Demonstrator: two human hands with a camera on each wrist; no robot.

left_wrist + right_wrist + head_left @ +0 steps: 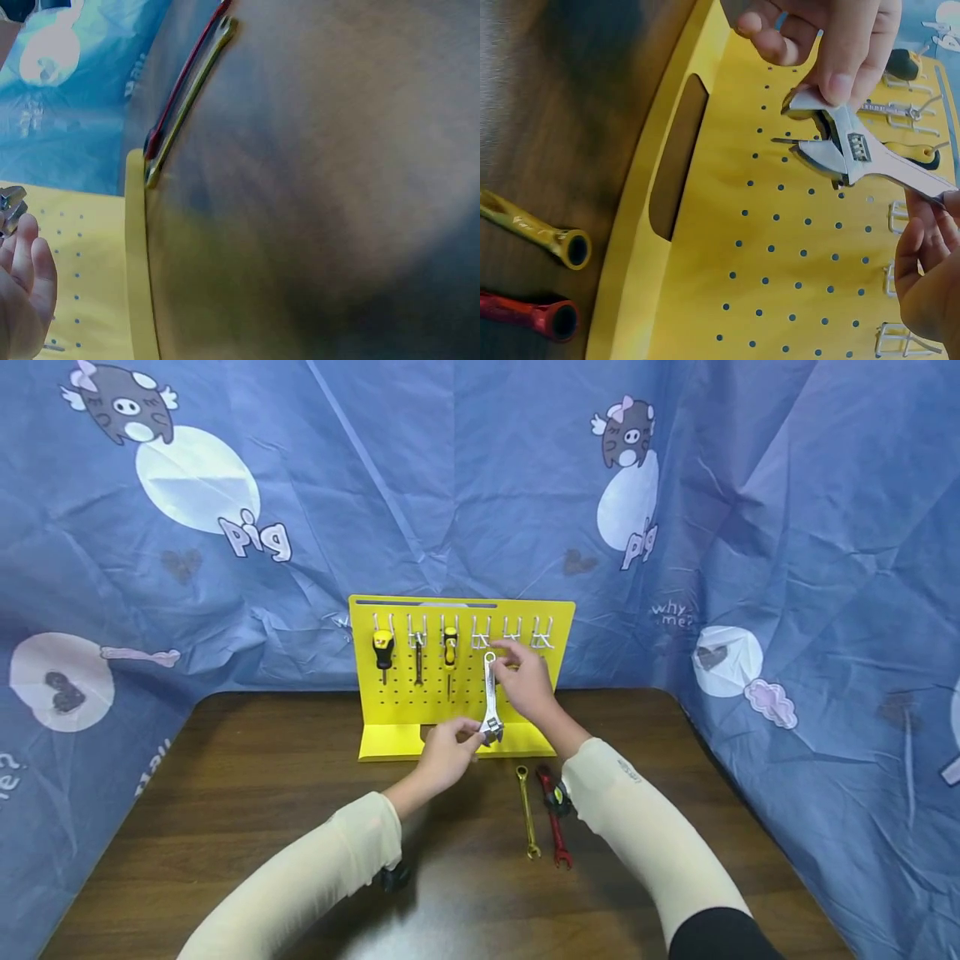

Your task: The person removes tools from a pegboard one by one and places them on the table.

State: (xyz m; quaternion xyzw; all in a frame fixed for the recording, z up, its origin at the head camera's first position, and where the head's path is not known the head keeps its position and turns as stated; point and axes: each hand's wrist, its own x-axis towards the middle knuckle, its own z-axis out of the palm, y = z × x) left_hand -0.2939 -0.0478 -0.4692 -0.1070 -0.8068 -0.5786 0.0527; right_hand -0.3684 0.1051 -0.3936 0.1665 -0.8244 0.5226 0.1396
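A silver adjustable wrench (491, 697) is held upright in front of the yellow pegboard (465, 689), its head at the bottom. My left hand (444, 753) pinches it by the head; in the right wrist view the left thumb (838, 84) presses on the upper jaw. Up at the handle's ring end, my right hand (525, 683) grips it between thumb and fingers. Bare wire hooks (512, 631) are just behind and above the right hand. The left wrist view catches only the wrench head (11, 206) beside the left fingers.
On the pegboard's left hooks hang a black-and-yellow screwdriver (383, 647), a silver wrench (418, 662) and a second yellow screwdriver (450, 647). Below my right forearm, a gold wrench (528, 814) and a red wrench (558, 839) lie on the wooden table (247, 793). A blue curtain (480, 485) surrounds the back.
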